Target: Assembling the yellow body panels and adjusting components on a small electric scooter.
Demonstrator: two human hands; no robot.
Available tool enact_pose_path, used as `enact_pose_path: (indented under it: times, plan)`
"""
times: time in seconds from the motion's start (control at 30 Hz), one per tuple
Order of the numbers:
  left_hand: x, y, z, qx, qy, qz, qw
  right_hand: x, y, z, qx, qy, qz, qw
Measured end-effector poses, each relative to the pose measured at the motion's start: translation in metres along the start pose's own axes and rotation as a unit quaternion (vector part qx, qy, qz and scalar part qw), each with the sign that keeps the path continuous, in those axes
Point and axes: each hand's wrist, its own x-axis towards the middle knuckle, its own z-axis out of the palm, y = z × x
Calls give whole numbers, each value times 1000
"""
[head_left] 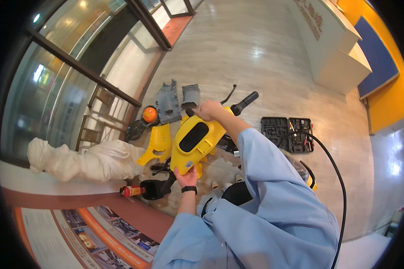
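Note:
A yellow scooter handlebar cover (210, 140) with a dark oval display window (193, 137) sits in front of me, between both hands. My left hand (186, 177), with a black band at the wrist, is closed on the cover's lower left end, thumb on top and the other fingers partly hidden beneath. At the far end, my right hand (208, 110) is closed over the cover's edge, its fingertips hard to see. Beyond that hand, a black handlebar grip (245, 102) and a thin brake lever (229, 94) stick out.
Left of the cover lies a loose yellow panel (158, 141); grey panels (168, 102) rest farther off. A tool case (274, 130) lies open at right, near a black cable (341, 188). A white wrapped bundle (85, 160) lies at left by glass doors (90, 67). A white counter (327, 54) stands far right.

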Motion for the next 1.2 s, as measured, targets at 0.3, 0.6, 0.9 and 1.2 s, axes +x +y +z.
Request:
enact_pose_path:
  times: [0.3, 0.6, 0.9, 1.2]
  plan:
    - [-32, 23, 15, 122, 47, -198, 971, -8, 0, 2, 28, 102, -4, 994]
    - [2, 33, 211, 800, -193, 342, 453, -5, -4, -7, 55, 132, 0, 990]
    - [171, 14, 137, 786, -286, -12, 548, 2, -1, 28, -11, 145, 1, 989]
    - [141, 6, 175, 900, -180, 85, 388, -4, -7, 3, -13, 92, 41, 995]
